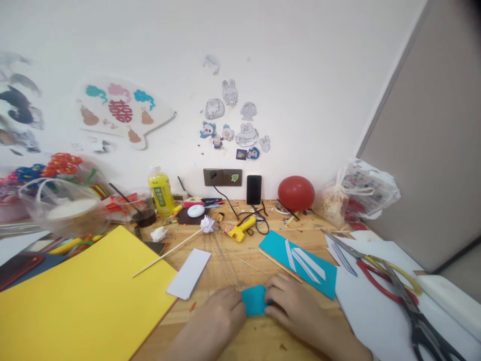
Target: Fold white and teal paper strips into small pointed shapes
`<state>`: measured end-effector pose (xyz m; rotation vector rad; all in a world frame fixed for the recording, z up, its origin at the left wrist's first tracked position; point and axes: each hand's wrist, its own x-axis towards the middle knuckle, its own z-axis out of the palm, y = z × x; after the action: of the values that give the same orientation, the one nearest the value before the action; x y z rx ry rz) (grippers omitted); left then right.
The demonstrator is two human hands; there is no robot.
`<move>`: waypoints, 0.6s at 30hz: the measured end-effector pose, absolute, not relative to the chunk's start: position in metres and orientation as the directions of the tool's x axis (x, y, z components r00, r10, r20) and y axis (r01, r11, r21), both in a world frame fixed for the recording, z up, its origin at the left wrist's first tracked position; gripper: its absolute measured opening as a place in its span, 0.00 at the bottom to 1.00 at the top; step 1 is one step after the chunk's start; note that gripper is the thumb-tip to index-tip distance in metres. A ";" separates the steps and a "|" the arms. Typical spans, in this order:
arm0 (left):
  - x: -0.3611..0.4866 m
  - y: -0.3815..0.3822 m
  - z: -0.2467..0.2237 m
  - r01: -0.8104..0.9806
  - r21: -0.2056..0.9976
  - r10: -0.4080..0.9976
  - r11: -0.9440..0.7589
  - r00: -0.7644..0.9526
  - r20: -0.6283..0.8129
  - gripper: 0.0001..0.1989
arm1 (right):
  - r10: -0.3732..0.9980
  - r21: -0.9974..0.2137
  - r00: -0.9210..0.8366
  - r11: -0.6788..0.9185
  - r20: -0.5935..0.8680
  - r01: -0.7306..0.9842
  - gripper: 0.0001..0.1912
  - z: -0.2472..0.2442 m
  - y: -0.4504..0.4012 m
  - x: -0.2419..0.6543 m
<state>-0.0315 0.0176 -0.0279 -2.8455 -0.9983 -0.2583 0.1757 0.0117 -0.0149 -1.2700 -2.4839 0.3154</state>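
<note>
A small piece of blue paper (pixel 254 301) lies on the wooden table in front of me. Its left edge is gripped by my left hand (pixel 224 313), fingers curled and closed. On the other side my right hand (pixel 290 305) pinches the right edge between thumb and fingers. Parts of both edges are covered by my fingers. Just beyond my right hand is a larger blue sheet (pixel 271 242) with several thin white paper strips (pixel 308 263) on it. A stack of white paper rectangles (pixel 190 274) rests beyond my left hand.
A large yellow sheet (pixel 86 296) spreads across the left. Scissors (pixel 394 281) lie on white paper (pixel 356 311) at right. Farther back are a yellow glue gun (pixel 242 229), a stick with a white paper flower (pixel 207 224), a yellow bottle (pixel 161 191), a phone (pixel 254 190) and a red balloon (pixel 296 193).
</note>
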 end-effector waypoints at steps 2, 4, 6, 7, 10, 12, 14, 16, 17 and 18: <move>-0.031 0.018 -0.029 0.643 -0.042 0.626 -0.764 0.756 0.192 0.08 | 0.808 -0.340 -0.555 0.588 0.199 0.734 0.04 -0.015 0.011 0.177; -0.029 0.017 -0.028 0.677 -0.004 0.667 -0.736 0.726 0.169 0.08 | 0.800 -0.344 -0.562 0.598 0.208 0.724 0.03 -0.016 0.012 0.178; -0.026 0.015 -0.022 0.739 0.076 0.742 -0.669 0.660 0.119 0.10 | 0.802 -0.352 -0.556 0.597 0.219 0.721 0.02 -0.017 0.013 0.178; -0.024 0.013 -0.019 0.773 0.130 0.783 -0.621 0.616 0.080 0.10 | 0.808 -0.361 -0.546 0.589 0.224 0.723 0.03 -0.018 0.013 0.177; -0.020 0.010 -0.008 0.805 0.275 0.839 -0.525 0.543 0.011 0.09 | 0.845 -0.424 -0.478 0.534 0.239 0.732 0.04 -0.021 0.014 0.175; -0.019 0.009 -0.005 0.798 0.344 0.848 -0.495 0.530 -0.012 0.10 | 0.876 -0.484 -0.418 0.481 0.239 0.731 0.05 -0.022 0.014 0.173; -0.018 0.010 -0.006 0.809 0.380 0.867 -0.449 0.497 -0.034 0.12 | 0.899 -0.537 -0.374 0.436 0.228 0.722 0.05 -0.024 0.014 0.172; -0.017 0.012 -0.010 0.828 0.387 0.890 -0.406 0.455 -0.039 0.13 | 0.912 -0.568 -0.346 0.407 0.219 0.715 0.04 -0.026 0.014 0.170; -0.017 0.013 -0.012 0.833 0.385 0.897 -0.397 0.440 -0.029 0.13 | 0.917 -0.572 -0.335 0.398 0.218 0.717 0.04 -0.027 0.015 0.169; -0.017 0.013 -0.014 0.839 0.378 0.904 -0.392 0.428 -0.013 0.13 | 0.921 -0.571 -0.321 0.390 0.221 0.723 0.04 -0.027 0.015 0.168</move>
<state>-0.0165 0.0132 -0.0143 -2.9198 -1.8530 -0.3447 0.1684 0.0150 -0.0273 -1.4050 -2.1386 0.5080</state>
